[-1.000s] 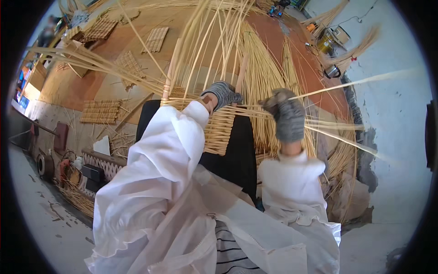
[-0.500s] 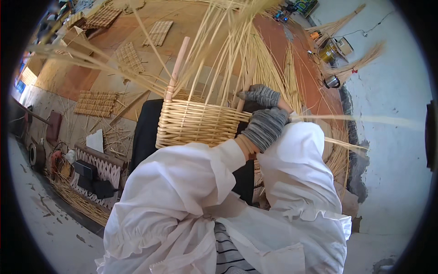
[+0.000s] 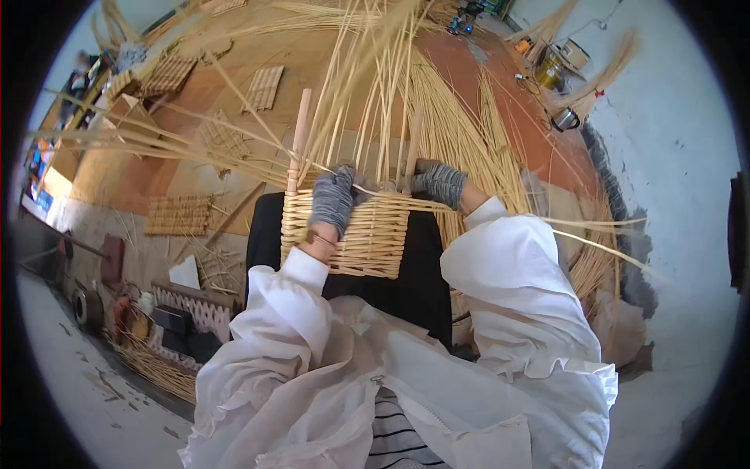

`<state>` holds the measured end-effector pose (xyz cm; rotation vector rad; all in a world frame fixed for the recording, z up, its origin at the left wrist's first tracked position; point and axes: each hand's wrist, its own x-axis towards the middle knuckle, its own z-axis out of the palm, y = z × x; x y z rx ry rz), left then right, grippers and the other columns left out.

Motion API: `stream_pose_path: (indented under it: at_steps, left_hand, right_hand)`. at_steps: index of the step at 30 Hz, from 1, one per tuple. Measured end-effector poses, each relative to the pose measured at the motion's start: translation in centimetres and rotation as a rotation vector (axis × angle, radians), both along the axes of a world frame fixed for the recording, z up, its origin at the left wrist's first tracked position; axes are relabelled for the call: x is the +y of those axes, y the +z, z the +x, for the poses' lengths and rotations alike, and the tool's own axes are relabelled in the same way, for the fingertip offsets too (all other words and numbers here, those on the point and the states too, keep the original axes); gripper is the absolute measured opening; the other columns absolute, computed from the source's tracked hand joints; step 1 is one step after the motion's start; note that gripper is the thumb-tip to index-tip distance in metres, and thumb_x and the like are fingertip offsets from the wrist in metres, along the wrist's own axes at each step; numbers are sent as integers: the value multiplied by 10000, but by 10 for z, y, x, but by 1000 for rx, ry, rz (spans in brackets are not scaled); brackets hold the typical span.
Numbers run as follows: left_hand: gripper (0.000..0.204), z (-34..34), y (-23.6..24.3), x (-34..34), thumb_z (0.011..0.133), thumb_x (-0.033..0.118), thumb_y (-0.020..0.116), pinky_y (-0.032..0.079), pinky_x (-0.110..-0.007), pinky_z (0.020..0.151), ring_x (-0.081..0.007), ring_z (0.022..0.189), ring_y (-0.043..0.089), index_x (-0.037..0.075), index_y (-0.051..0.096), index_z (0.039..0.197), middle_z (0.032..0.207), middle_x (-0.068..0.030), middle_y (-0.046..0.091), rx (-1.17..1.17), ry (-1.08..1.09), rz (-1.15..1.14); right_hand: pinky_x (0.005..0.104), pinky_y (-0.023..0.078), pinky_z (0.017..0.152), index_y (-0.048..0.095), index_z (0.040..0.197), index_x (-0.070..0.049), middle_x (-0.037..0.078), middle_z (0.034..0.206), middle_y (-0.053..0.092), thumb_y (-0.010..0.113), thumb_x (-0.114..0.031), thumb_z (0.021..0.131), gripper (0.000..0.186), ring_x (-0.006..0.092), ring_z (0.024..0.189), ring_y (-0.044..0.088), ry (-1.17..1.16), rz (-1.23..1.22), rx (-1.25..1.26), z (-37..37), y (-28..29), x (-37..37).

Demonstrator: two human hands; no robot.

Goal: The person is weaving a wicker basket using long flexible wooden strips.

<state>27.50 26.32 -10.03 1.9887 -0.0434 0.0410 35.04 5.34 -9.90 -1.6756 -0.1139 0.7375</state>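
Touching a woven basket [image 3: 371,242], the gloved left hand [image 3: 333,195] covers its upper front; apart, the gloved right hand [image 3: 441,184] is at its right post [image 3: 414,141]; grips unclear.

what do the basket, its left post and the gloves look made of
Basket: probably wicker, perhaps willow or rattan, slight sheen; rounded pale strands weave over and under.
Left post: likely bare wood, smooth; a straight, pinkish-tan rod.
Gloves: probably knit fabric, matt; mottled grey with soft ridges.

The left grip [image 3: 333,197] has shifted leftward along the basket [image 3: 367,244].
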Motion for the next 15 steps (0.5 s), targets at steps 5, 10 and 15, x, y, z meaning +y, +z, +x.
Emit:
stream_pose_path:
  at_steps: [5, 10, 15]
  left_hand:
    - [352, 48, 38, -14, 771, 174, 622, 374, -380, 900, -286, 1076, 459, 54, 515, 1083, 1220, -133, 460, -386, 56, 360]
    - [523, 109, 34, -64, 779, 294, 574, 158, -454, 1053, -282, 1303, 244, 80, 456, 1242, 1404, -142, 286, -309, -114, 1283]
    - [449, 42, -14, -45, 804, 212, 573, 353, -388, 952, -291, 1158, 449, 76, 473, 1220, 1308, -158, 412, -455, -37, 1029]
  right_hand:
    - [362, 469, 806, 582, 1021, 13, 203, 978, 614, 725, -349, 663, 529, 347, 895, 597, 43, -502, -455, -23, -1, 17]
    - [414, 478, 735, 594, 970, -5, 247, 927, 603, 578, -307, 777, 358, 391, 860, 583, -519, -739, -443, -43, -5, 67]
    - [414, 472, 674, 587, 958, 23, 239, 852, 603, 567, -310, 789, 374, 329, 783, 603, -198, -814, -663, -26, -24, 28]
